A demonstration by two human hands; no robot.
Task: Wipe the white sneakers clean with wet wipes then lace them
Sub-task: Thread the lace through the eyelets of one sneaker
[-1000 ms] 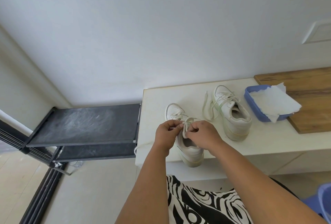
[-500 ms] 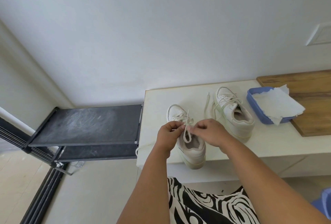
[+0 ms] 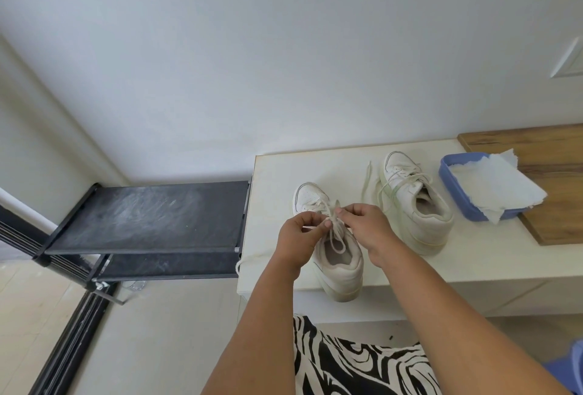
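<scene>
Two white sneakers stand on a cream counter, toes toward the wall. The near sneaker sits at the counter's front edge. My left hand and my right hand meet over its tongue, each pinching part of its cream shoelace, and a loop of lace hangs into the shoe's opening. One loose lace end trails left over the counter's edge. The second sneaker stands to the right, its laces lying slack across and beside it.
A blue tray with white wipes sits right of the second sneaker, partly on a wooden board. A black shelf rack adjoins the counter on the left. My black-and-white patterned clothing fills the bottom.
My hands have drawn slightly apart over the near sneaker, and the lace loop between them now hangs longer into the shoe. The sneakers have not moved.
</scene>
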